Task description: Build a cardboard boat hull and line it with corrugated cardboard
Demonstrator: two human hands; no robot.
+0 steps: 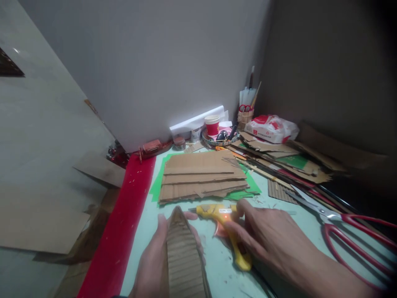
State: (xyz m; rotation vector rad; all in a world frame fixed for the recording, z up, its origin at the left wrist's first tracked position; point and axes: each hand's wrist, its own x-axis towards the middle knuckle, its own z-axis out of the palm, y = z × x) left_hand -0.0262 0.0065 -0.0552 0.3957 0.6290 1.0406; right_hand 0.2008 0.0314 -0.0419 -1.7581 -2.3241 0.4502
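My left hand (150,258) grips a long, pointed piece of corrugated cardboard (184,256), its tip facing away from me. The thumb lies along one side and the fingertips show on the other. At the right, my right hand (266,236) has its thumb and index finger around the rear of a yellow hot glue gun (214,212) with an orange trigger. Its nozzle points left, close to the cardboard tip. Some of the right fingers are hidden. Beyond both hands, several flat cardboard sheets (198,167) lie on a green sheet (157,188).
Large red-handled scissors (331,217) lie at the right, beside cardboard scraps (297,165) and thin sticks (266,171). At the back stand a red paper cup (212,126) on a round tray (214,142), a holder (245,118) and a tissue pack (273,129). A red strip (114,236) edges the table.
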